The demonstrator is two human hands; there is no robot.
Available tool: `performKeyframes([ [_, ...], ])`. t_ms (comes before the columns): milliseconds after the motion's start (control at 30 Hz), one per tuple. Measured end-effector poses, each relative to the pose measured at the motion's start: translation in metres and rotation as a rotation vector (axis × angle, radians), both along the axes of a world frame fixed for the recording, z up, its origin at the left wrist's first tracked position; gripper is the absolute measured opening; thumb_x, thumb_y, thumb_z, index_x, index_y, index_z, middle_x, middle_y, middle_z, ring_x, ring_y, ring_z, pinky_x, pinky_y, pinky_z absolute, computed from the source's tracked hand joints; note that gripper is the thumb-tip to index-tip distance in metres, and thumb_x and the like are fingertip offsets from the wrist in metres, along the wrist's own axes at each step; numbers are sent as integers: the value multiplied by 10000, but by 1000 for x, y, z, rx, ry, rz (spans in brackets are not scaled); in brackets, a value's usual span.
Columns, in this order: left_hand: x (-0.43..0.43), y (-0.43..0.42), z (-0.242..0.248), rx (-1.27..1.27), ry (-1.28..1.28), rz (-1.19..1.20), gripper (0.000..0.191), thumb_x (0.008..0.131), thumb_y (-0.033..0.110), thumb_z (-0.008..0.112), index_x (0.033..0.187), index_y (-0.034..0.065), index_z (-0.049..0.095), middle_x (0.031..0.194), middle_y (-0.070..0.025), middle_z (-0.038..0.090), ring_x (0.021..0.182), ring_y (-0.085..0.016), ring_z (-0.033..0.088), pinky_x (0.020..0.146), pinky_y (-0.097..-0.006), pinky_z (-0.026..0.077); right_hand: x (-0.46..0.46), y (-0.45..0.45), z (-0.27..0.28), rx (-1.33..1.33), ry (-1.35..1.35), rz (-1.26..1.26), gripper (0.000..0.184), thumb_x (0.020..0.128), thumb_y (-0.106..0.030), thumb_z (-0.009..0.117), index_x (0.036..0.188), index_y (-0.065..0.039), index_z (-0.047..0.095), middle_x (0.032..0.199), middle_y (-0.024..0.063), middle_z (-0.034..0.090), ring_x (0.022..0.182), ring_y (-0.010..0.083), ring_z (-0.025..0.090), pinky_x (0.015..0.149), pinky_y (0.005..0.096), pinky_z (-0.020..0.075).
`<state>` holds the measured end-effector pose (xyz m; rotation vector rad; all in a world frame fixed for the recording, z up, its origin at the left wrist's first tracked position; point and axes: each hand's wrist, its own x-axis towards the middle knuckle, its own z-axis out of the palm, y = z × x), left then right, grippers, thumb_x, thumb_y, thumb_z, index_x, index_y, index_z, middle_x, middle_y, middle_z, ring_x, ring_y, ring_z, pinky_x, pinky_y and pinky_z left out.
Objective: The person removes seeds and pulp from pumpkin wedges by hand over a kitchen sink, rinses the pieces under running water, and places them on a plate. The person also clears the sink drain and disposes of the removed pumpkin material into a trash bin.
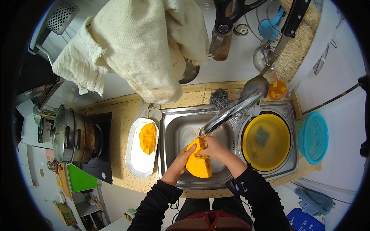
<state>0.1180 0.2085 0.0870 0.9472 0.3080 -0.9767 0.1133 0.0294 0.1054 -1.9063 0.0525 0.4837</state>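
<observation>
Over the left basin of a stainless steel sink point(170, 138), a peeled orange piece of pumpkin point(201, 167) is held between both hands, under the end of the chrome faucet point(228, 114). My left hand point(180, 160) grips its left side with the thumb on top. My right hand point(214, 148) is at its upper right, by the stringy hollow; those fingertips are partly hidden. Small yellow bits lie in the basin near the spout. Another orange pumpkin piece point(148, 138) rests in a white tray point(133, 161) left of the sink.
A yellow basin point(247, 157) of cloudy water with a green scouring pad point(262, 135) fills the right bowl. A turquoise plastic basket point(313, 138) stands at the far right, steel wool point(219, 99) behind the sink. At left, a steamer pot point(76, 135) sits on the stove. A cloth point(136, 43) hangs above.
</observation>
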Motion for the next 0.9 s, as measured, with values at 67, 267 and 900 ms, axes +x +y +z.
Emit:
performKeyframes([
  [67, -1, 1, -2, 36, -5, 18, 479, 926, 358, 550, 1269, 35, 468, 1074, -60, 618, 923, -150, 630, 784, -274, 523, 3, -9, -31, 123, 16, -43, 483, 696, -132, 708, 1132, 25, 574, 995, 163, 630, 954, 289, 614, 859, 324, 477],
  [267, -6, 11, -3, 48, -98, 146, 406, 934, 277, 552, 1261, 47, 479, 1131, -59, 601, 1012, -160, 600, 882, -293, 485, -2, -12, -22, 443, 262, -90, 532, 758, -196, 696, 1208, 25, 518, 1048, 121, 606, 951, 194, 578, 853, 300, 462],
  [900, 2, 16, -6, -42, -75, 92, 454, 913, 243, 588, 1288, 30, 445, 1178, -68, 566, 1087, -171, 549, 945, -299, 433, 0, -7, -8, 97, 37, 186, 845, 656, -264, 739, 1339, 46, 352, 1264, 249, 496, 1130, 309, 535, 926, 349, 442],
])
